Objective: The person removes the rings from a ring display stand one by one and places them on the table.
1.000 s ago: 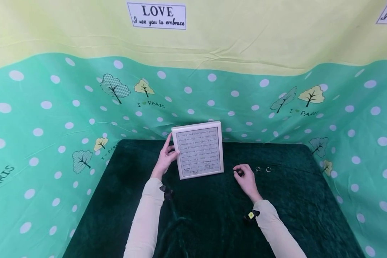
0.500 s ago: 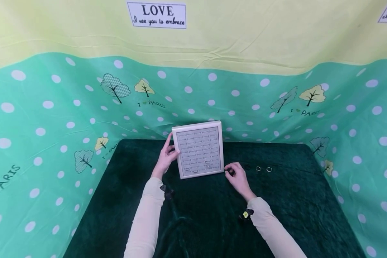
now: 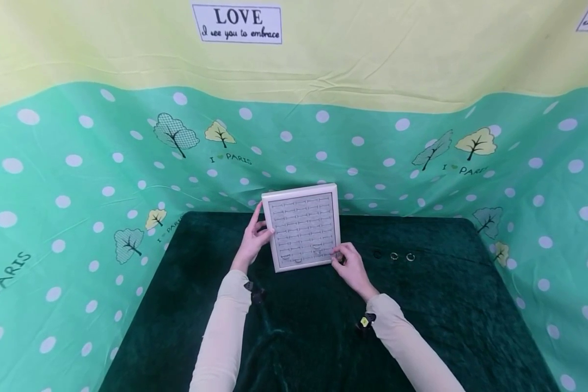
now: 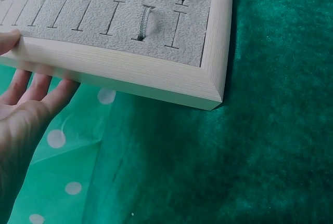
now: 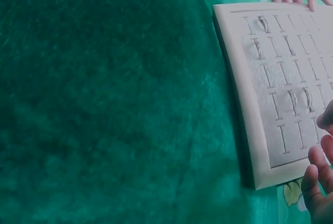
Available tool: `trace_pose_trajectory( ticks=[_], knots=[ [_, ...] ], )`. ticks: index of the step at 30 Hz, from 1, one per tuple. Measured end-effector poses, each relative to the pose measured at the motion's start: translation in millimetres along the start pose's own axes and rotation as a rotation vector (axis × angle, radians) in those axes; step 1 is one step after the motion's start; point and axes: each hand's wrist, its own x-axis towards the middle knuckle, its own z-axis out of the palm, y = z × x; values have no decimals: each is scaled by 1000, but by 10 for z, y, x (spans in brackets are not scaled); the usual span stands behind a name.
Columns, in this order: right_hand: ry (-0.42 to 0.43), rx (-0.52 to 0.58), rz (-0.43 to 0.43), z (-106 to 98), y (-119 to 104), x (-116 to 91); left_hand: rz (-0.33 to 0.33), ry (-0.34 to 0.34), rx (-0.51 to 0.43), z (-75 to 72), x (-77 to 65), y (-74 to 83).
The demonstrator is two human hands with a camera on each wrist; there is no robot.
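A pale-framed ring display tray (image 3: pixel 304 188) with grey slotted padding stands tilted up at the back of the table. My left hand (image 3: pixel 250 242) holds its left side, thumb on the front of the frame and fingers behind, as the left wrist view also shows. My right hand (image 3: pixel 351 267) is at the tray's lower right corner, thumb and forefinger pinching what looks like a small ring, mostly hidden by the fingers. Several rings sit in the lower slots, among them a silver ring (image 4: pixel 144 24) and a ring (image 5: pixel 308 99) near my right fingertips.
On the dark green velvet cloth (image 3: pixel 313 337), right of the tray, lie a dark ring (image 3: pixel 377 254), a silver ring (image 3: pixel 394 256) and another silver ring (image 3: pixel 410 257). A green dotted fabric backdrop (image 3: pixel 274 147) rises behind the table and along its sides.
My right hand has moved left from beside the loose rings to the tray's lower right corner, uncovering the dark ring. My left hand and the tray have hardly moved.
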Motion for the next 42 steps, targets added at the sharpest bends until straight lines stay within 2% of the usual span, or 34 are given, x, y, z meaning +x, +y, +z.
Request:
trace_pose_trajectory(
  ticks=[11,21,31,38,42],
  knots=[
    [-38,-8,-32,117,-52,109,6,-2,2,10,-6,-1],
    [-17,-36,-84,190,-121,194,38,-18,25,16,-29,46],
    [-8,-83,-19,278,-186,175,14,-9,12,6,-29,-17],
    [-12,-88,40,306,-192,182,10,-7,16,11,-56,-1],
    [16,-79,41,315,-205,196,17,-10,24,15,-59,9]
  ],
)
